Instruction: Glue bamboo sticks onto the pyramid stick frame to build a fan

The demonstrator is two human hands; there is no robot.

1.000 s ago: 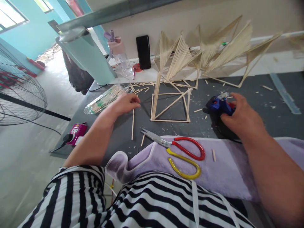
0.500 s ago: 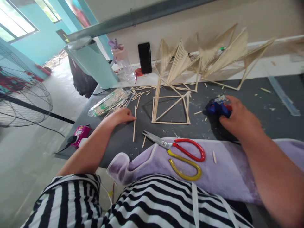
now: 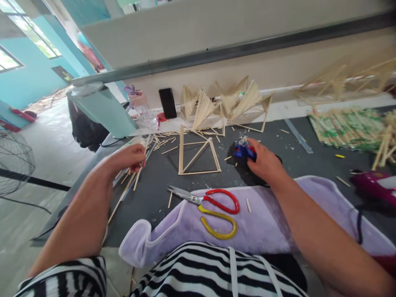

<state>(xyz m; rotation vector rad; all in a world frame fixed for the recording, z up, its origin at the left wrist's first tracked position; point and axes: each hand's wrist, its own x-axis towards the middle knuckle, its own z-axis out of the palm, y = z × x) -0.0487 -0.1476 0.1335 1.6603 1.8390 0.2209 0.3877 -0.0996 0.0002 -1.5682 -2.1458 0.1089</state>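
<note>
My left hand (image 3: 133, 158) is closed on a thin wooden stick (image 3: 137, 176), raised at a slant over the table's left side. Below it lie more loose sticks (image 3: 123, 192). My right hand (image 3: 262, 159) grips a blue glue gun (image 3: 243, 152) whose tip is smeared with whitish residue. Between the hands, a square stick frame (image 3: 200, 172) with a diagonal brace lies on the dark table. Nearer to me, scissors (image 3: 193, 198) with one red and one yellow handle lie partly open on a lilac cloth (image 3: 262, 218).
Fan-shaped stick structures (image 3: 204, 108) stand along the wall beside a phone (image 3: 167, 103) and a bottle (image 3: 137, 103). A tall pale-green container (image 3: 102, 109) is at back left. Bundled sticks (image 3: 346, 126), a clear ruler (image 3: 298, 135) and a magenta device (image 3: 375, 185) lie to the right.
My left hand has picked up a stick from the table and moved up with it. The view has turned right, bringing the bundled sticks in. My right hand still holds the glue gun.
</note>
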